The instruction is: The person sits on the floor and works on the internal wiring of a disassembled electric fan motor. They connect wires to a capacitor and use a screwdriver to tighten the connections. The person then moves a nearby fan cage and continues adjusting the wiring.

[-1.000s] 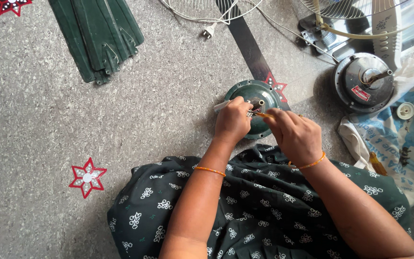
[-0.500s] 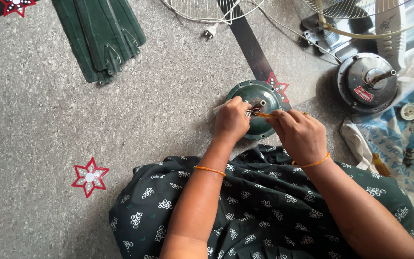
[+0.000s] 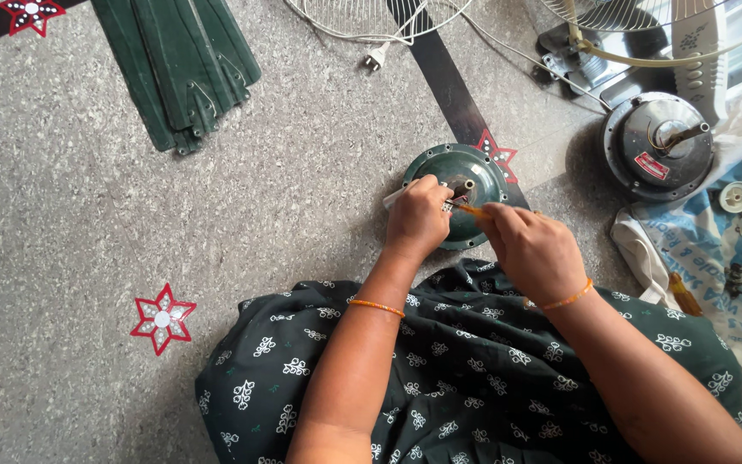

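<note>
A round dark green fan motor housing [image 3: 474, 172] lies on the grey floor in front of my knees. My left hand [image 3: 418, 219] rests on its near left edge and pinches a small metal part by the centre shaft. My right hand [image 3: 530, 249] is closed around a thin orange-handled tool [image 3: 470, 209] whose tip points at the same spot beside the shaft. Both wrists wear thin orange bands. My lap, in dark green printed cloth [image 3: 474, 387], fills the bottom of the view.
A stack of green fan blades [image 3: 178, 69] lies far left. A second silver motor [image 3: 659, 146] sits at right beside a blue-and-white sack [image 3: 732, 249] holding small parts. Wire fan guards [image 3: 371, 17], a white plug [image 3: 377, 58] and a cord lie at the top.
Both hands stay on the green housing with only small shifts; the view has drifted slightly.
</note>
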